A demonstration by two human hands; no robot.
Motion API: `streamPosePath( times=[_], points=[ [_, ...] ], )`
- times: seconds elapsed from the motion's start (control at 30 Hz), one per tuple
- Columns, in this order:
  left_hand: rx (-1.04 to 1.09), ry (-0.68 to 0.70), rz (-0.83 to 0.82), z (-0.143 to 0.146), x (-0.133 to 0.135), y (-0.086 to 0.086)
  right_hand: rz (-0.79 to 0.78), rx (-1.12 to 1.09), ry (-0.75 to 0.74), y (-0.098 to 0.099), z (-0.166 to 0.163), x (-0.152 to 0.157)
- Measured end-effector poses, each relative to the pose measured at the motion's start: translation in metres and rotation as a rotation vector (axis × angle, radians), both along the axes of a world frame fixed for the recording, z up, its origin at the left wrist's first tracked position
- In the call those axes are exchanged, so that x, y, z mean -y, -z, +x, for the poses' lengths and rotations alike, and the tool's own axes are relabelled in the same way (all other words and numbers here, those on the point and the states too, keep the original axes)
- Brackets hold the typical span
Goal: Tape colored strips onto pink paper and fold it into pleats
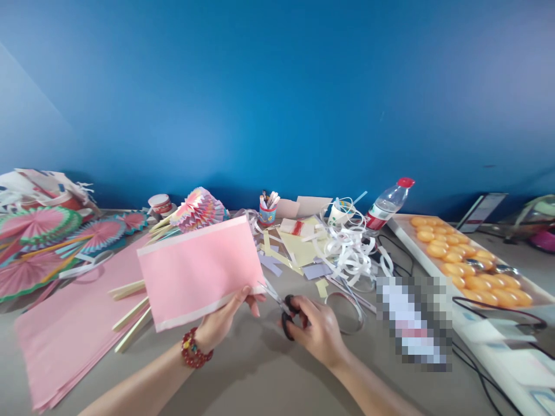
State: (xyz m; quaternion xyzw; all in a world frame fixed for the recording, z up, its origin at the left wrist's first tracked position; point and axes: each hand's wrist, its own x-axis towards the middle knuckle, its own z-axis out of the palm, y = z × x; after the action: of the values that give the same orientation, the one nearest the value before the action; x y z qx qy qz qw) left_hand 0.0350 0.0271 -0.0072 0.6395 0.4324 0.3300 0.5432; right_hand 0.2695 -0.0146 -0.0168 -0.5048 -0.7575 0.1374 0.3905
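Observation:
My left hand [225,315] grips a sheet of pink paper [202,271] by its lower right edge, thumb on the front. White strips run along the sheet's top and bottom edges. In my right hand [318,329] is a pair of scissors [287,312] with black handles. Its blades point up and left, with their tips at the sheet's lower right corner; whether they touch the paper I cannot tell. Under the held sheet lie several pale wooden sticks [130,320] and a stack of larger pink paper [65,346].
Folded paper fans [43,225] lie at the left. Along the wall stand a pen cup [267,214], a paper cup [340,215] and a bottle [390,202]. Curled white ribbon [351,254] and paper scraps [299,245] cover the middle. A tray [416,248] of orange eggs sits right, near black cables [477,364].

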Motion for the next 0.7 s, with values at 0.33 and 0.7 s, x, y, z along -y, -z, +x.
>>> streamPosePath(
  times=[0.33, 0.7],
  points=[
    [0.036, 0.002, -0.028, 0.0026, 0.0022, 0.001, 0.038, 0.007, 0.019, -0.0002, -0.0008, 0.0007],
    [-0.062, -0.031, 0.082, 0.0023, 0.0045, -0.0062, -0.018, -0.006, 0.035, -0.0001, -0.0025, -0.0004]
  ],
)
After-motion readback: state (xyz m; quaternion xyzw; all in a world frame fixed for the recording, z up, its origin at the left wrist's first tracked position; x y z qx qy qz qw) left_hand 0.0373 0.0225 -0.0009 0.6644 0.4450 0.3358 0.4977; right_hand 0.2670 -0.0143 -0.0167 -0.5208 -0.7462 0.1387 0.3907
